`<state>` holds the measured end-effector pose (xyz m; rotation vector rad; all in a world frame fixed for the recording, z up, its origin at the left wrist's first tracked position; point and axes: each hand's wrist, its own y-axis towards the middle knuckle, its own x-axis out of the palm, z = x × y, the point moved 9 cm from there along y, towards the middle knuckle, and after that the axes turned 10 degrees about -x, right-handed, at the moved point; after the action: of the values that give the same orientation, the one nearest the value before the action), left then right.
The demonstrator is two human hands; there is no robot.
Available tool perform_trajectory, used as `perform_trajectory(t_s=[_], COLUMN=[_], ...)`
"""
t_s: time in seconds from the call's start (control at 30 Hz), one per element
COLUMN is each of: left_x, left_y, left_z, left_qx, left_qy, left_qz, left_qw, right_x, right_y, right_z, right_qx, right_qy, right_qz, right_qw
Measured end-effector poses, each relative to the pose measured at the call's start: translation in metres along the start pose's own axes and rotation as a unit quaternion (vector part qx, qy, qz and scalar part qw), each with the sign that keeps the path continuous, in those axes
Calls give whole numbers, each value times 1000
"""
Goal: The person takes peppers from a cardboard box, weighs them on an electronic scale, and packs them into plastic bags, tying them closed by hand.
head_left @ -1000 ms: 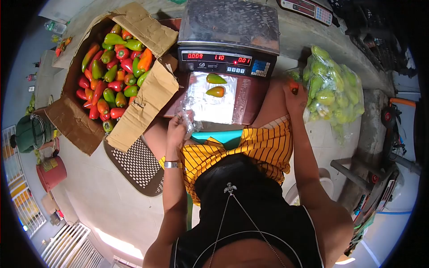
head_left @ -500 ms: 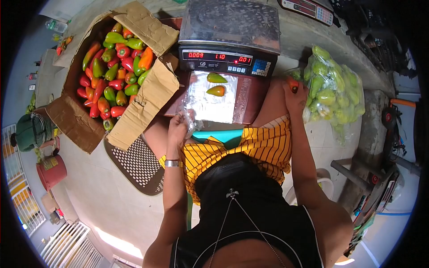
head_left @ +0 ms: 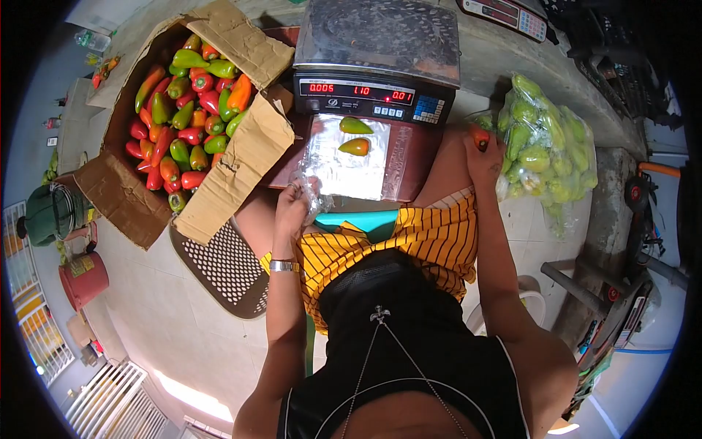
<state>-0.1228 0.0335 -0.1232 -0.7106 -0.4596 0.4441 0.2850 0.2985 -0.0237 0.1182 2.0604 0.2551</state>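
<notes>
My left hand [head_left: 292,207] is closed on the crumpled edge of a clear plastic bag [head_left: 316,197], at the near left corner of a bright white sheet [head_left: 347,172]. Two peppers lie on that sheet: a green one [head_left: 355,126] and, nearer me, an orange-green one [head_left: 354,147]. On the right, over my thigh, my right hand [head_left: 485,155] is wrapped round a red pepper [head_left: 480,137]. Just beyond the sheet stands a scale [head_left: 376,36] with a lit red display [head_left: 356,91].
An open cardboard box [head_left: 234,172] at the left holds several red, green and orange peppers. Right of my right hand sits a clear bag of green peppers [head_left: 545,146]. A brown perforated crate [head_left: 219,271] lies under the box's near side. Another scale [head_left: 504,16] stands at the back right.
The first number on the scale's display has changed from 0.009 to 0.005. Both hands have stayed nearly in place and keep their holds; the view has shifted slightly.
</notes>
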Motion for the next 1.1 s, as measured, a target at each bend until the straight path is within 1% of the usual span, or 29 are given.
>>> perform_trajectory(t_s=[0.03,0.07,0.13,0.23,0.33,0.43,0.5,0.63,0.73,0.83,0.87,0.93,0.97,1.0,1.03,1.07,1.1], left_x=[0,-1,-1,-1,0,-3,-2,2,2,-5,-6,-4,-1,0,0,-1,-2], left_y=[1,2,4,1,1,2,0,1,-2,0,2,2,0,-1,-1,0,1], left_z=[-2,-3,-3,-3,1,0,0,2,2,1,0,-4,-1,1,1,0,-1], left_qx=[0,0,3,7,8,5,15,5,2,5,6,7,9,11,11,12,12], left_qy=[-4,-9,-9,0,7,13,17,-2,2,14,10,5,6,10,5,0,-5], left_qz=[-2,-4,-9,-14,-15,-6,-8,-8,-2,4,7,3,-5,-13,-11,-9,-7], left_qw=[1000,1000,1000,1000,1000,1000,1000,1000,1000,1000,1000,1000,1000,1000,1000,1000,1000], right_x=[-1,-8,-24,-8,28,61,69,72,58,27,13,-12,-13,-7,12,30,65], right_y=[0,0,-9,-26,-58,-75,-72,-71,-69,-50,-35,4,29,52,78,97,113], right_z=[-2,-17,-60,-114,-158,-168,-162,-157,-167,-169,-161,-133,-105,-72,-39,-8,12], right_qx=[-7,-79,-222,-278,-356,-407,-403,-405,-399,-361,-339,-291,-234,-172,-66,40,128], right_qy=[-1,-16,-44,40,102,101,91,42,38,147,129,90,148,205,227,247,386], right_qz=[3,34,96,-24,-176,-251,-256,-268,-232,-149,-73,76,148,220,190,158,75], right_qw=[1000,996,969,959,912,873,874,873,886,909,929,949,950,938,953,955,911])
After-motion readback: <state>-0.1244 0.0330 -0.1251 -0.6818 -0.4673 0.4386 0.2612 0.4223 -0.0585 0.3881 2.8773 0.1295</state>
